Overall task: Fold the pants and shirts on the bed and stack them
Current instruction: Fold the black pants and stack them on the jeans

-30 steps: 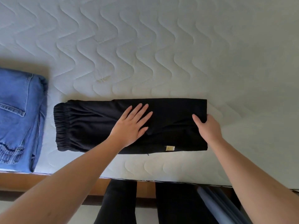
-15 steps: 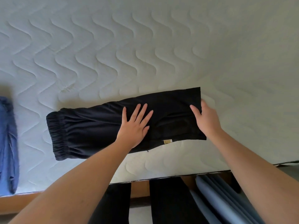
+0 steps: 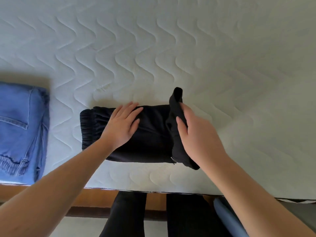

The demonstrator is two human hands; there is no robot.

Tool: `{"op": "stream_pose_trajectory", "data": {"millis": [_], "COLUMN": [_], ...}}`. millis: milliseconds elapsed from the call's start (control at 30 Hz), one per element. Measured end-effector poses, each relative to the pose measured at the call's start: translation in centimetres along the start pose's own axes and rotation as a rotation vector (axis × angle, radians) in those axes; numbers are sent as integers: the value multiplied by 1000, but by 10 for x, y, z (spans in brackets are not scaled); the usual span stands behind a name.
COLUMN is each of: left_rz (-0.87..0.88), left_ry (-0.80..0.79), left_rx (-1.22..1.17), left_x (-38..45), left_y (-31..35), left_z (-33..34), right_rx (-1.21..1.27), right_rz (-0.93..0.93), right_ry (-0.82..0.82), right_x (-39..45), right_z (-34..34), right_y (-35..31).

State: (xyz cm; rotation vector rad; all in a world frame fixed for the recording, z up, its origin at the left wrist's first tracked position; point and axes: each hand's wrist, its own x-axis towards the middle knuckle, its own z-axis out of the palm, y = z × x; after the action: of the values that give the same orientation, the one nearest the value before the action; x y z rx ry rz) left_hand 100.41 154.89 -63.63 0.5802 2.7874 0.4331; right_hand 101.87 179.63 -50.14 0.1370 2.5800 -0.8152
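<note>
Black pants (image 3: 150,134) end raised in right hand (image 3: 198,134) grip.

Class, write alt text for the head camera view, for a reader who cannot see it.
Two bare hands fold black pants on a white quilted mattress: the left hand presses flat on the cloth while the right hand lifts the leg end over. Folded blue jeans lie at the left.
</note>
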Motion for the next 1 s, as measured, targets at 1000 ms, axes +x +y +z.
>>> {"op": "stream_pose_trajectory", "data": {"millis": [1000], "left_rz": [-1058], "left_ry": [-121], "left_rx": [-1405], "left_x": [-75], "left_y": [-130], "left_z": [-43], "right_rx": [-62], "right_rz": [-414], "right_ry": [-120], "right_x": [38], "right_z": [185], "right_y": [-144]}}
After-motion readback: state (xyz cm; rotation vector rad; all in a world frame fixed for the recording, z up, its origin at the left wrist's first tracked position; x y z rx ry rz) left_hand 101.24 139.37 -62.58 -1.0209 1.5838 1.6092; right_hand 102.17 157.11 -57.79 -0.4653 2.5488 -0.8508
